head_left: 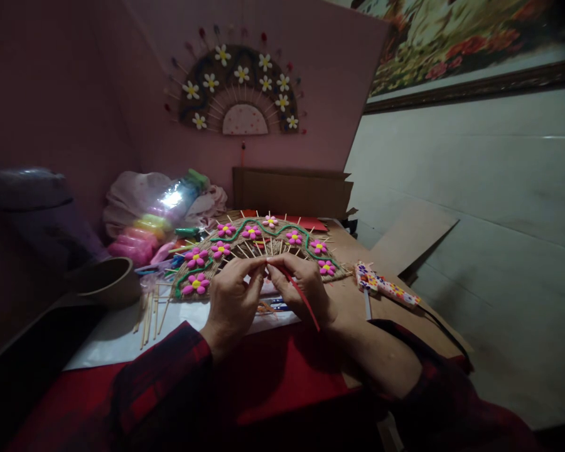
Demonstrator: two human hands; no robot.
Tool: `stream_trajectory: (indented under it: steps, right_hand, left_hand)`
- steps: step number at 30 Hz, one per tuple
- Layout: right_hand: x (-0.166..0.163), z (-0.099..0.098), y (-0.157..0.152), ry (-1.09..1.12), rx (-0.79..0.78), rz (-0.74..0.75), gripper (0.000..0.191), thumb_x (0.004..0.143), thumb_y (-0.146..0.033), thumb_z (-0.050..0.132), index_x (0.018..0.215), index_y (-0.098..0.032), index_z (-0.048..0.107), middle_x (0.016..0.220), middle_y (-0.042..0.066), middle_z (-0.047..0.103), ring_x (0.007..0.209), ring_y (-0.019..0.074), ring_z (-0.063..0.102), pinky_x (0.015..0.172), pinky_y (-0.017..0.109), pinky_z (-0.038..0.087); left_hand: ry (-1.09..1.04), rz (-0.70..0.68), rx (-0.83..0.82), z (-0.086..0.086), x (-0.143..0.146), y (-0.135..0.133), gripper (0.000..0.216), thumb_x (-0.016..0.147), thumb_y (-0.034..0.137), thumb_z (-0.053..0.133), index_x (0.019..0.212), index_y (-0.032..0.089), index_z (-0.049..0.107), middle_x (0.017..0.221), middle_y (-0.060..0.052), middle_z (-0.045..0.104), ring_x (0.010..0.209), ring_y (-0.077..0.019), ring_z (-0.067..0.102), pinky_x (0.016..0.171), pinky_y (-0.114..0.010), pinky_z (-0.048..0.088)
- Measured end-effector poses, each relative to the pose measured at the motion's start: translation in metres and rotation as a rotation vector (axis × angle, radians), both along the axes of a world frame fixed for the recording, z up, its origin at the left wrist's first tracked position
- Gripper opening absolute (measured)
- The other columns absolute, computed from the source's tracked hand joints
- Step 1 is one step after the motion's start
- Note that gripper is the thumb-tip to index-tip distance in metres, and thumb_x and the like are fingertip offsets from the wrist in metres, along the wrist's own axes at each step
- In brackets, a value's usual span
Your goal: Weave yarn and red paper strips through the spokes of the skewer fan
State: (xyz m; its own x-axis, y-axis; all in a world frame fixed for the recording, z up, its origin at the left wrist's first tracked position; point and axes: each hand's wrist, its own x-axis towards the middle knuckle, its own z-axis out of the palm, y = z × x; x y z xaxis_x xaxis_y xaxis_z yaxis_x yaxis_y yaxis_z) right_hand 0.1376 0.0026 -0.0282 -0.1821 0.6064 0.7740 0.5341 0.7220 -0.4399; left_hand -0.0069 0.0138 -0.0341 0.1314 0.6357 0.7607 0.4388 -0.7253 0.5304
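A fan-shaped woven craft piece (pixel 245 242) lies on the table, set with pink flowers, a wavy green cord and radiating wooden sticks. My left hand (pixel 233 301) and my right hand (pixel 306 285) meet just in front of it, fingertips pinched together. A thin red strip (pixel 301 298) runs from that pinch down across my right hand. Both hands are closed on its upper end. Dark red sleeves cover my forearms.
A flower-patterned glue gun (pixel 386 287) lies to the right, its cord trailing off. Loose wooden sticks (pixel 148 314) lie at the left by a round brown bowl (pixel 110 279). Bagged coloured clay (pixel 157 216) sits behind. A finished fan (pixel 238 91) hangs on the pink board. Cardboard (pixel 289 191) stands at the back.
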Motion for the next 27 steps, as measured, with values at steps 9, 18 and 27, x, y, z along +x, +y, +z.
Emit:
stream_trajectory:
  steps: [9,18,27]
  right_hand:
    - [0.0006,0.001,-0.0011,0.015,-0.027,-0.012,0.012,0.085,-0.017,0.051,0.088,-0.016,0.063,0.073,0.002,0.064,0.064,0.0127,0.059,0.062,0.023,0.046]
    - [0.0004,0.0023,-0.0008,0.002,-0.018,0.013,0.015,0.085,-0.016,0.049,0.09,-0.017,0.064,0.076,0.003,0.066,0.067,0.0131,0.061,0.065,0.024,0.047]
    - [0.0003,0.0024,-0.003,0.011,-0.024,0.005,0.014,0.085,-0.016,0.049,0.088,-0.016,0.063,0.076,0.003,0.066,0.068,0.0134,0.062,0.065,0.024,0.047]
  left_hand:
    - [-0.038,-0.001,-0.042,0.0009,0.0014,-0.0008,0.009,0.081,0.017,0.057,0.085,0.018,0.065,0.073,-0.003,0.068,0.066,-0.015,0.063,0.055,-0.025,0.047]
    - [0.012,0.012,0.076,0.001,-0.0007,0.0012,0.011,0.082,0.017,0.057,0.087,0.019,0.067,0.073,-0.002,0.068,0.068,-0.0145,0.062,0.059,-0.025,0.049]
    - [-0.034,0.005,0.007,0.0039,0.0006,-0.0016,0.007,0.08,0.017,0.059,0.081,0.017,0.065,0.072,-0.002,0.067,0.062,-0.0128,0.061,0.052,-0.023,0.047]
